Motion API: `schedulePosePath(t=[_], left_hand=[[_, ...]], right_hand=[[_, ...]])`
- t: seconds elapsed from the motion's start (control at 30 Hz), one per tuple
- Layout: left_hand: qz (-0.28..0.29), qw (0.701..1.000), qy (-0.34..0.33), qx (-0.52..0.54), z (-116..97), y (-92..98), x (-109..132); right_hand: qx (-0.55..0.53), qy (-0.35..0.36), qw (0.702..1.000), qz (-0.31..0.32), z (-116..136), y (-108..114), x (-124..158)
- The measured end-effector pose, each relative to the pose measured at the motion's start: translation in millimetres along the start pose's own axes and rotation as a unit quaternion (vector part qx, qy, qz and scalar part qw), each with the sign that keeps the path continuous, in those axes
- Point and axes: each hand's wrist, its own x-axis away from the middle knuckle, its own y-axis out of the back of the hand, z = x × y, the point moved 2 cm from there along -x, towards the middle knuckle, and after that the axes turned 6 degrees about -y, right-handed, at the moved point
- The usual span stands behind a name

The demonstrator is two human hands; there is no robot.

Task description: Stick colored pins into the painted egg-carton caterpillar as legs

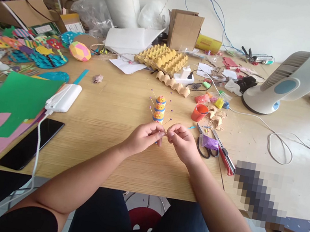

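My left hand and my right hand meet at the middle of the wooden table, fingertips pinched together on a small thin thing, perhaps a pin, too small to name. Just beyond them lies a little craft caterpillar of orange, yellow and blue segments, stuck with several purple-headed pins. Its near end is hidden behind my fingers.
Black scissors, a purple piece and red-handled pliers lie right of my hands, an orange cup behind. A white fan stands far right. Egg cartons, a phone, a white power bank and coloured paper are at left.
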Motion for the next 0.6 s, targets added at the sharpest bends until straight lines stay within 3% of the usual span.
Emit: schedulePosePath(t=[0.1, 0.23, 0.4, 0.6], left_hand=[[0.024, 0.994, 0.054, 0.088, 2.5, 1.2, -1.2], [0.004, 0.985, 0.077, 0.154, 3.0, 4.1, -2.5], [-0.024, 0.987, 0.066, 0.144, 1.2, 6.0, -4.1], [-0.028, 0.990, 0.070, 0.117, 3.3, 5.5, -3.9]], right_hand=[[0.037, 0.040, 0.998, -0.011, 3.0, -1.2, 2.7], [0.014, 0.069, 0.996, -0.054, 5.2, 1.1, 3.0], [-0.041, 0.049, 0.996, -0.069, 5.8, 2.6, 0.0], [-0.012, 0.011, 0.998, -0.056, 3.2, 2.0, 0.0]])
